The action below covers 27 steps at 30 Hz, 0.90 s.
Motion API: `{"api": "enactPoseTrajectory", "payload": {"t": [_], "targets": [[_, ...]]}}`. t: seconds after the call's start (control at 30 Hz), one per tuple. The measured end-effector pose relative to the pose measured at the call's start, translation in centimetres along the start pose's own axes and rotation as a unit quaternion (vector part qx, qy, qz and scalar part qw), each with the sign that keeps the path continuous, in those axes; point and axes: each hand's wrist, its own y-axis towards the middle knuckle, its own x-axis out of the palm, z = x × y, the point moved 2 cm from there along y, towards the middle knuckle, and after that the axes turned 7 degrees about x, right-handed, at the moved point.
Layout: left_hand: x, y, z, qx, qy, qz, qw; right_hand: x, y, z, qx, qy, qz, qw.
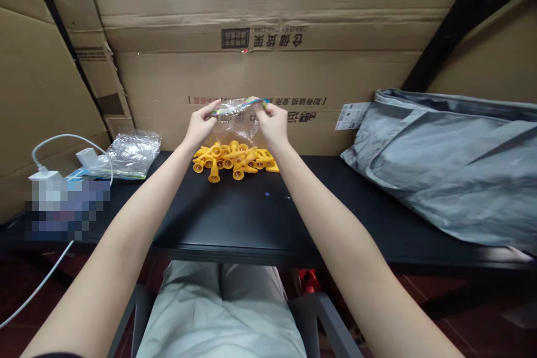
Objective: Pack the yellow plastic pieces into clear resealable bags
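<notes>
Between my two hands hangs a clear plastic bag (237, 126) with a colourful printed strip along its top. My left hand (202, 122) pinches the strip's left end. At the other end, the fingers of my right hand (271, 122) are closed on the printed edge. Just below the bag, a pile of small yellow plastic horns (229, 159) with flared round mouths lies on the black table (235, 218). The bag is see-through and I make out nothing inside it.
At the left lie several flat clear bags (134, 154), white chargers (46, 176) with a cable, and a pixelated object (67, 210). A large grey bag (444, 168) fills the right side. Cardboard sheets (268, 72) stand behind the table.
</notes>
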Motion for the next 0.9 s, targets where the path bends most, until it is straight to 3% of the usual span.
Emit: {"api": "enactPoseTrajectory", "payload": {"t": [0.17, 0.27, 0.43, 0.57, 0.73, 0.9], "targets": [[-0.4, -1.5, 1.2, -0.023, -0.135, 0.086, 0.987, -0.1, -1.4, -2.2, -0.05, 0.089, -0.072, 0.992], [-0.4, -2.9, 1.1, -0.053, -0.203, 0.148, 0.966, -0.1, -2.9, -2.5, -0.035, 0.118, -0.082, 0.989], [0.0, -5.4, -1.1, -0.16, -0.303, 0.214, 0.915, -0.4, -5.1, 0.4, 0.037, 0.146, -0.035, 0.988], [0.2, -7.1, -3.2, -0.273, -0.321, 0.206, 0.883, -0.5, -6.7, 3.8, 0.112, 0.127, -0.035, 0.985], [-0.5, -8.2, -4.1, -0.279, -0.273, 0.221, 0.894, -0.6, -7.6, 6.0, 0.197, 0.11, -0.039, 0.973], [-0.9, -8.4, -3.8, -0.248, -0.254, 0.241, 0.903, -1.0, -7.4, 7.0, 0.323, 0.139, 0.032, 0.935]]}}
